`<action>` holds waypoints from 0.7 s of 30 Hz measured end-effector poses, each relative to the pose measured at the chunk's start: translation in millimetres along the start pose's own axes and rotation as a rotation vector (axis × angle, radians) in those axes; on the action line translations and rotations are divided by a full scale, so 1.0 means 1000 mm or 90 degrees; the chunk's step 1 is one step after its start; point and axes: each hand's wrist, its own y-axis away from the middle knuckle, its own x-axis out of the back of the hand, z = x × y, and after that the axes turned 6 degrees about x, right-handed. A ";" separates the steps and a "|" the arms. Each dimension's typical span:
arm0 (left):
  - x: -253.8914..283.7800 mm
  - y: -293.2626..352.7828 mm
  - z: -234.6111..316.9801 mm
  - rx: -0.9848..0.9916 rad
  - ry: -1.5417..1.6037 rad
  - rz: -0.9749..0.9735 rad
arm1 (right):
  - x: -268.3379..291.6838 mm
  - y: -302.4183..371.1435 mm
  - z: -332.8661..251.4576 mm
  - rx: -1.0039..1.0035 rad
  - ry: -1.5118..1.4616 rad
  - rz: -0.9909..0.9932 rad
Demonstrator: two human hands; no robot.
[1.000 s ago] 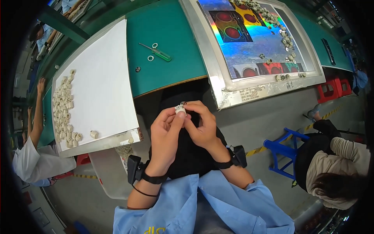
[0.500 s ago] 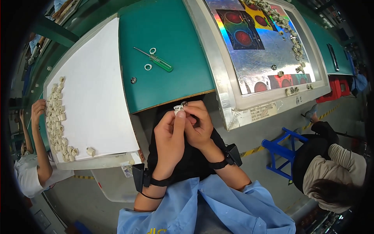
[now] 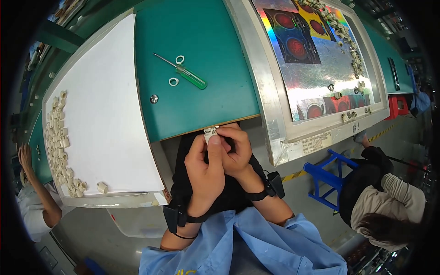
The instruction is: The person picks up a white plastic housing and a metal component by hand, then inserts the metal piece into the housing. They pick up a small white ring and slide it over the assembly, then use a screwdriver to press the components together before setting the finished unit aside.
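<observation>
A: Where's the piece [image 3: 209,134]?

B: Up at the fingertips, between both hands. The left hand [image 3: 204,160] holds it under the thumb; the right hand [image 3: 236,151] has its fingers drawn in narrow at the piece's right side. Whether they pinch something smaller, I can't tell.

A: How far along is it?

B: Partway through this one, I'd judge; it isn't set down yet.

A: And the others?

B: A pile [image 3: 58,137] of similar ones lies well left of the hands, with a loner [image 3: 102,187] nearer. Small parts [image 3: 356,64] lie ahead and to the right. Which count as finished, I can't tell.

A: The screwdriver [image 3: 193,79]?

B: Ahead of the hands, untouched, between two rings [image 3: 170,82].
</observation>
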 end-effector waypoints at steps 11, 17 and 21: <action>-0.002 -0.006 0.005 0.024 0.037 0.001 | 0.004 -0.008 0.009 0.068 0.089 -0.057; -0.003 -0.005 0.016 0.023 0.075 -0.005 | 0.006 -0.012 -0.001 0.032 0.055 -0.068; -0.005 0.023 0.035 0.027 0.059 -0.017 | 0.017 -0.015 -0.040 -0.011 0.076 -0.099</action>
